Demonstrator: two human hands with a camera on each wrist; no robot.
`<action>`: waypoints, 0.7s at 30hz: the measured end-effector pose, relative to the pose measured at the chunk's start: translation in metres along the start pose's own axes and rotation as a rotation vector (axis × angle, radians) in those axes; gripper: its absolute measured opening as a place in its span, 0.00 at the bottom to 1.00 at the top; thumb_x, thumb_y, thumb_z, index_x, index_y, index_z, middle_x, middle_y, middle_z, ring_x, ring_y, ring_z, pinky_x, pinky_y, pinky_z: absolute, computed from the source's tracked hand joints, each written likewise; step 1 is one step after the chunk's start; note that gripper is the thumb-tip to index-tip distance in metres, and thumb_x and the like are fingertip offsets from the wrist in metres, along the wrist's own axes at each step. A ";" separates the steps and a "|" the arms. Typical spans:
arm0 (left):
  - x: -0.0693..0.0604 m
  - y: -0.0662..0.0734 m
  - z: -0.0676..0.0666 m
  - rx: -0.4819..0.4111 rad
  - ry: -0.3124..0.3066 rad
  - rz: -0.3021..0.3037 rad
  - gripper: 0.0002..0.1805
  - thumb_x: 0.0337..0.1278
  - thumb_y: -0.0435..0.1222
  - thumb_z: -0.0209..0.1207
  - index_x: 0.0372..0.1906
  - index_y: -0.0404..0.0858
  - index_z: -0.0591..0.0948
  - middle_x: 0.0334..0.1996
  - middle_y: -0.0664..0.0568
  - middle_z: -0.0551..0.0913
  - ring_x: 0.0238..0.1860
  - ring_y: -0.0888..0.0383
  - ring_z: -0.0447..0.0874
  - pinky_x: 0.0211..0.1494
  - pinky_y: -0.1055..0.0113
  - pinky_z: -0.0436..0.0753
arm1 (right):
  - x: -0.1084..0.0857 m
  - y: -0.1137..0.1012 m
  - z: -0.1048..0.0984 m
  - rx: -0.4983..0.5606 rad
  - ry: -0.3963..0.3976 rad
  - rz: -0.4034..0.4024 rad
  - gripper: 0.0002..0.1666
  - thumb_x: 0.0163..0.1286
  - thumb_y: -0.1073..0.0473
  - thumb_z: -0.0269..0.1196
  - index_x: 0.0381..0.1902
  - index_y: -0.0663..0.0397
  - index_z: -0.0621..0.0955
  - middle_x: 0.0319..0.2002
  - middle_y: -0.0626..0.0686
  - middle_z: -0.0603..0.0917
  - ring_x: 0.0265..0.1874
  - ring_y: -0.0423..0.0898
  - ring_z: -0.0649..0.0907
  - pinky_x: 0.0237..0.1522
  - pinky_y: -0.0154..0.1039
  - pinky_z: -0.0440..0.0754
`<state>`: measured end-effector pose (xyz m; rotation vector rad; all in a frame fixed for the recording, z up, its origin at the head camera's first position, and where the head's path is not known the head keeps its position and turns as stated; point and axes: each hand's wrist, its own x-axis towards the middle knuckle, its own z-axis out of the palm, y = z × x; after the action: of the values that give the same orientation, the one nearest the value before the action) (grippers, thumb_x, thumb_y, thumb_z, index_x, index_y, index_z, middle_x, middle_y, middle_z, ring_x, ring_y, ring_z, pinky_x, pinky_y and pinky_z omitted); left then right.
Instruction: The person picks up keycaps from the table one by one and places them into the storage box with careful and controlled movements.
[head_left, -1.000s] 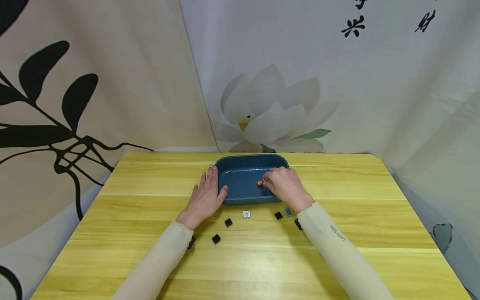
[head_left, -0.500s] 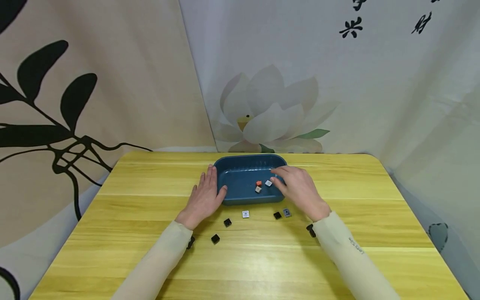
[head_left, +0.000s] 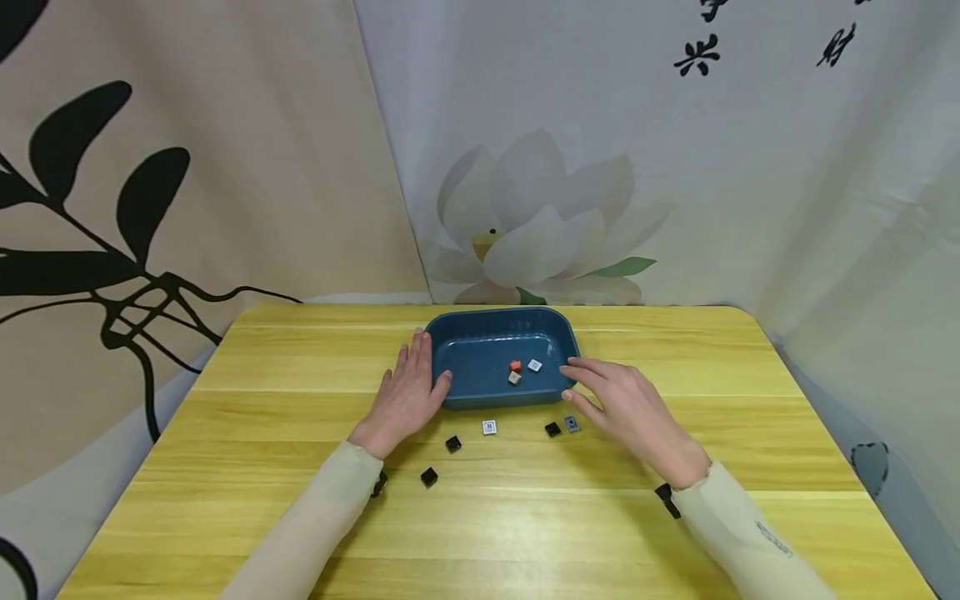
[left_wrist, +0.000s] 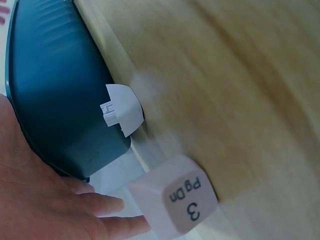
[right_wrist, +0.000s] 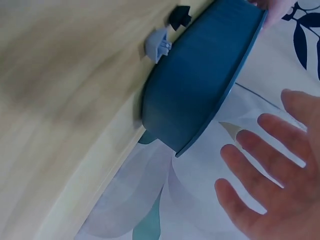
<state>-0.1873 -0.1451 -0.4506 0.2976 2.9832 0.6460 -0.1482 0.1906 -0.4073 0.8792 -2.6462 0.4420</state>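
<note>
A dark blue tray point(head_left: 480, 349) stands towards the back of the table. Inside it lie an orange keycap point(head_left: 515, 366), a white keycap point(head_left: 535, 365) and a beige keycap point(head_left: 514, 378). My left hand point(head_left: 405, 396) rests along the tray's left end, fingers straight. My right hand point(head_left: 626, 404) is by the right end with fingers spread and holds nothing; the right wrist view shows its fingers apart from the tray wall. In front of the tray lie an upturned white keycap point(head_left: 489, 427), a black keycap point(head_left: 552, 430) and a grey keycap point(head_left: 572, 423).
Two more black keycaps point(head_left: 453, 444) point(head_left: 429, 477) lie nearer the front on the wooden table point(head_left: 510, 533). A keycap marked 3 PgDn point(left_wrist: 175, 197) shows large in the left wrist view. Behind the table hangs a printed curtain point(head_left: 712, 183).
My right hand has let go of what it pinched inside the tray and drawn back right, past the rim. The white and beige keycaps there now show. My left hand stays put.
</note>
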 end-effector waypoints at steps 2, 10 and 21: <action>0.000 0.001 0.000 0.000 -0.002 -0.002 0.45 0.80 0.54 0.42 0.83 0.32 0.40 0.84 0.41 0.36 0.81 0.34 0.41 0.72 0.27 0.55 | -0.005 -0.001 -0.001 0.001 -0.005 -0.015 0.23 0.73 0.51 0.68 0.59 0.58 0.86 0.58 0.58 0.86 0.52 0.55 0.88 0.52 0.53 0.85; 0.001 0.000 0.001 0.002 -0.005 -0.002 0.45 0.80 0.55 0.42 0.83 0.33 0.40 0.84 0.42 0.35 0.81 0.34 0.41 0.73 0.27 0.55 | -0.021 -0.002 -0.002 -0.013 -0.020 -0.050 0.21 0.72 0.52 0.69 0.58 0.55 0.87 0.56 0.56 0.87 0.51 0.54 0.88 0.53 0.54 0.85; 0.002 -0.001 0.001 0.002 -0.004 0.001 0.45 0.80 0.54 0.42 0.83 0.32 0.39 0.84 0.42 0.34 0.81 0.33 0.42 0.72 0.27 0.54 | -0.035 0.001 0.005 -0.070 -0.058 -0.110 0.20 0.70 0.51 0.71 0.55 0.54 0.88 0.53 0.53 0.89 0.51 0.51 0.88 0.53 0.54 0.84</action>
<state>-0.1889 -0.1452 -0.4521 0.2995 2.9804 0.6423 -0.1231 0.2073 -0.4258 1.0245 -2.6314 0.2997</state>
